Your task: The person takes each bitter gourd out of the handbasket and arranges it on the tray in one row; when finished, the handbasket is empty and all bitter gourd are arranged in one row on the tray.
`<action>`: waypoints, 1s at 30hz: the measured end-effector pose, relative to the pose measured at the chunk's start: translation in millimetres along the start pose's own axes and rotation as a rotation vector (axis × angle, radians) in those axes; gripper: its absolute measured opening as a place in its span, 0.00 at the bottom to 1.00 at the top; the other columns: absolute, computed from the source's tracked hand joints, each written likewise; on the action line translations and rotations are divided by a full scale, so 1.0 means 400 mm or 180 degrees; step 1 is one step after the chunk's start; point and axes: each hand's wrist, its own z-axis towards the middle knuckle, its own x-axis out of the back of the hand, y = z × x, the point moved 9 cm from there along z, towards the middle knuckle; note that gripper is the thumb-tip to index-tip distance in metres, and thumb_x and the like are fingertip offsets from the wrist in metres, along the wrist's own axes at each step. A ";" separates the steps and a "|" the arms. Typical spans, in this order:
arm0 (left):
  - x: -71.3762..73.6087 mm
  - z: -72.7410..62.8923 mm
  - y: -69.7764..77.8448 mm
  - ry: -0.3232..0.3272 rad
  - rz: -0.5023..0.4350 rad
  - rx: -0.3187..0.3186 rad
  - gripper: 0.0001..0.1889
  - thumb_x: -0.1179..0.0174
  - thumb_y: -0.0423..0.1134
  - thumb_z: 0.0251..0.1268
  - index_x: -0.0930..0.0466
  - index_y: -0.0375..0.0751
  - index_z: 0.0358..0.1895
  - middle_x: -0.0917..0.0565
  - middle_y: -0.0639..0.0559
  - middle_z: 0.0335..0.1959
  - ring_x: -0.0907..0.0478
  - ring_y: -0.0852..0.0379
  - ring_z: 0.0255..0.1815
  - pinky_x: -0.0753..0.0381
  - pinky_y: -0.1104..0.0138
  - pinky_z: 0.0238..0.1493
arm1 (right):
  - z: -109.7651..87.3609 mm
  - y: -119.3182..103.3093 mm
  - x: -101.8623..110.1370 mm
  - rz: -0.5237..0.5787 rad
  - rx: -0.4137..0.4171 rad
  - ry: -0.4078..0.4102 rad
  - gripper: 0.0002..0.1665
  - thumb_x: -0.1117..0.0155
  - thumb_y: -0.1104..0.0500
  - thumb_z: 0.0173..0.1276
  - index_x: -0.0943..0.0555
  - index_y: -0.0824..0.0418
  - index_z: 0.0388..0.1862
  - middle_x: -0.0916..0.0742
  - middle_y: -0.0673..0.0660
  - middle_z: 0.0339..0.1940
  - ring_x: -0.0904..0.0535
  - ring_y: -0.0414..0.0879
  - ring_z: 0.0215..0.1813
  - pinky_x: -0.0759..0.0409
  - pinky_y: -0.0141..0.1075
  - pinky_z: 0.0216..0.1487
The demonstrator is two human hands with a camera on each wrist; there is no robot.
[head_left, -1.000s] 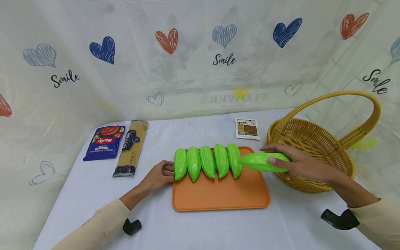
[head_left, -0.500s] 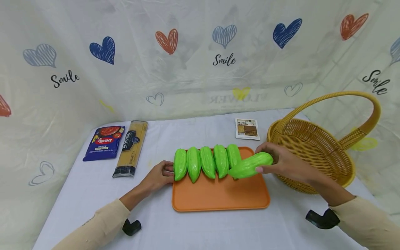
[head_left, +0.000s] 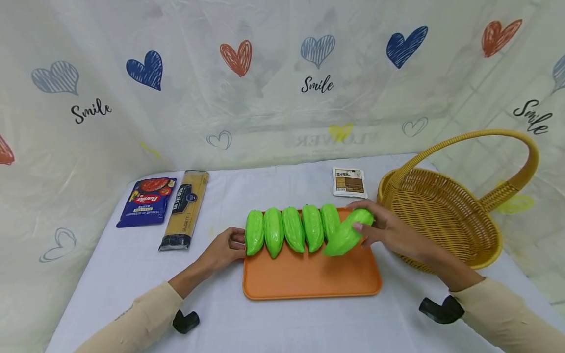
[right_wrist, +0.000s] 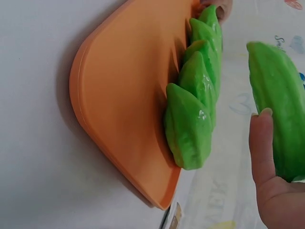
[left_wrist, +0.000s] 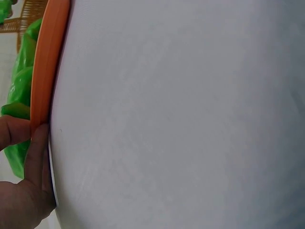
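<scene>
My right hand [head_left: 390, 230] holds a bright green, ridged bitter melon [head_left: 345, 239], tilted, over the right part of an orange tray [head_left: 309, 279]. In the right wrist view, the thumb [right_wrist: 263, 148] presses along the side of the held bitter melon [right_wrist: 280, 95], which is above the tray. Several similar bitter melons [head_left: 273, 233] lie in a row along the tray's far side, tips pointing toward me. At the tray's left edge, my left hand [head_left: 226, 249] pinches the rim; the left wrist view shows fingers on both sides of the orange rim [left_wrist: 46, 71].
A wicker basket [head_left: 481, 245] with a tall handle stands right of the tray. Behind the tray lies a small white and brown packet [head_left: 348, 182]. A blue Barilla pouch [head_left: 147, 202] and a spaghetti pack [head_left: 185, 211] lie at the left.
My right hand has carried the bitter melon leftward from beside the basket to over the tray, turning it from sideways to slanted. My left hand stays on the tray's edge.
</scene>
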 end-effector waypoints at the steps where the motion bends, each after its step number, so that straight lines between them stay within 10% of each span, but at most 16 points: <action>1: 0.001 0.000 0.001 0.0009 0.0000 -0.0001 0.32 0.31 0.36 0.57 0.31 0.35 0.66 0.22 0.43 0.54 0.20 0.53 0.50 0.14 0.63 0.52 | 0.001 -0.001 0.001 0.0040 0.0024 0.0028 0.22 0.46 0.58 0.78 0.33 0.57 0.69 0.20 0.65 0.50 0.14 0.58 0.40 0.11 0.49 0.40; 10: 0.003 0.001 -0.001 0.0037 0.0030 0.0008 0.32 0.31 0.36 0.58 0.31 0.36 0.67 0.21 0.44 0.54 0.20 0.54 0.50 0.15 0.63 0.52 | 0.008 -0.001 0.001 0.0066 0.0193 0.0098 0.21 0.43 0.62 0.77 0.32 0.62 0.65 0.21 0.66 0.50 0.14 0.49 0.40 0.11 0.47 0.39; 21: 0.003 0.001 -0.003 0.0032 0.0037 0.0018 0.32 0.32 0.36 0.59 0.31 0.36 0.67 0.22 0.44 0.54 0.20 0.54 0.51 0.16 0.62 0.54 | 0.015 0.028 0.010 -0.0158 -0.0229 0.0349 0.35 0.35 0.59 0.71 0.43 0.62 0.69 0.17 0.64 0.43 0.16 0.47 0.39 0.13 0.40 0.41; 30: 0.002 0.003 -0.006 0.0024 0.0068 0.0054 0.33 0.31 0.37 0.59 0.31 0.37 0.68 0.22 0.44 0.54 0.20 0.53 0.52 0.16 0.61 0.55 | 0.021 0.025 0.009 -0.0240 0.0085 0.0311 0.23 0.40 0.57 0.76 0.30 0.55 0.67 0.27 0.61 0.65 0.18 0.48 0.51 0.16 0.36 0.48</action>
